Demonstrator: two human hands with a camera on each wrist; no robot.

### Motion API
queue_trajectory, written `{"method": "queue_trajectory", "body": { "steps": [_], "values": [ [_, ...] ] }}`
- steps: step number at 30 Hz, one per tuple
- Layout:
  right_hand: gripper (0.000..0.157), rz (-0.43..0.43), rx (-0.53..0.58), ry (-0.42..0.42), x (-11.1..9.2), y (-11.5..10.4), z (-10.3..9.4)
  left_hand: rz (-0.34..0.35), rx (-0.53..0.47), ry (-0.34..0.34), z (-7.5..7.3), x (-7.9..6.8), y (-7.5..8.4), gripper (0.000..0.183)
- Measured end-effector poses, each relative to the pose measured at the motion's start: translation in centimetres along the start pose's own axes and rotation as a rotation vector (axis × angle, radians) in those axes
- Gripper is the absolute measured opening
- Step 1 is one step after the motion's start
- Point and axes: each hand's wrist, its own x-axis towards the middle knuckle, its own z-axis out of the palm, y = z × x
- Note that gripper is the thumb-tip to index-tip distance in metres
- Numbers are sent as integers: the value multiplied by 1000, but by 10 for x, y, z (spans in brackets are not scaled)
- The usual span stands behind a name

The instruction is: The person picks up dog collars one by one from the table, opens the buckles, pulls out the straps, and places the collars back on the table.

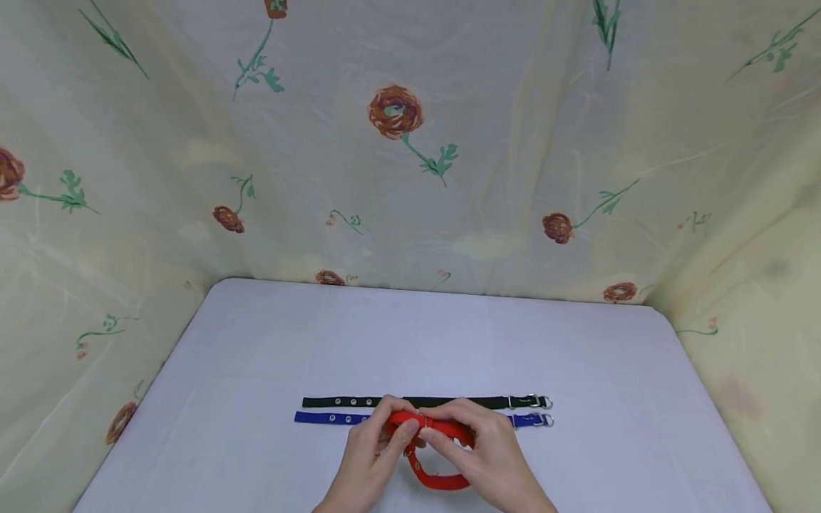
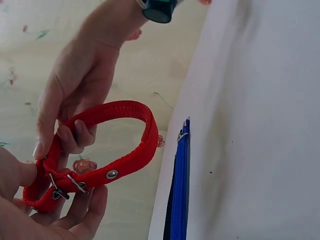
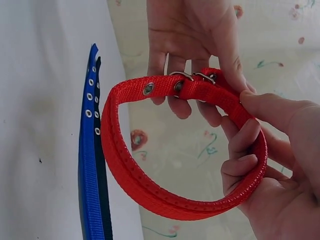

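Observation:
A red collar (image 3: 150, 205) with metal eyelets and a buckle (image 3: 192, 77) is bent into a loop, its strap passing through the metal. Both hands hold it up in front of the body. My left hand (image 1: 374, 452) pinches it beside the buckle between thumb and fingers. My right hand (image 1: 484, 449) grips the band close by, the thumbs nearly meeting. Behind the hands, a blue collar (image 1: 314, 417) and a black collar (image 1: 449, 402) lie straight and parallel on the table, partly hidden by the hands.
The table (image 1: 256, 342) wears a white cover. A flower-patterned curtain (image 1: 449, 214) stands behind it and along both sides. Metal rings and buckles (image 1: 539, 402) of the lying collars point right, their eyelets left.

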Motion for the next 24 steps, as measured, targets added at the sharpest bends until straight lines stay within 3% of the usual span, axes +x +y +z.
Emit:
{"method": "queue_trajectory", "body": {
  "steps": [9,16,24],
  "values": [
    [21,51,0,11,0,-1,-1,-77,-104,-38,-3,1,1,29],
    [22,81,3,27,0,-2,0,-114,-144,-17,-4,1,0,34],
    [22,113,32,55,-2,0,-1,-106,-204,-29,-6,0,2,36]
  ]
}}
